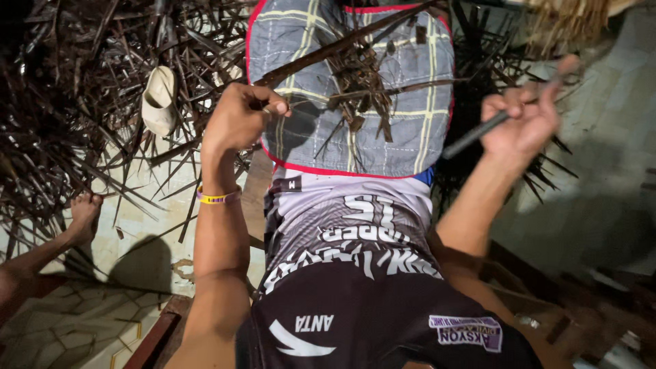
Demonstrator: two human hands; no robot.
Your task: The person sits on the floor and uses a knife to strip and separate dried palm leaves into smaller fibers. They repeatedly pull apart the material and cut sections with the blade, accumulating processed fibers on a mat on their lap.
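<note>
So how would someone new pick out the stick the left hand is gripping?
Start at the grey checked cloth with red edging on the lap. A long dark-brown stick slants across it to the left hand. Unlike the short scraps piled mid-cloth, it crosses the whole cloth and is gripped at its lower end.

Single head-worn view, looking steeply down along wearer's own torso and lap. Close range: forearms fill centre, left hand (242, 116) and right hand (523, 119) at upper middle. Checked cloth (410, 82) over knees at top. Tiled floor (82, 301) at lower left, well below. No second view to overlap.
</note>
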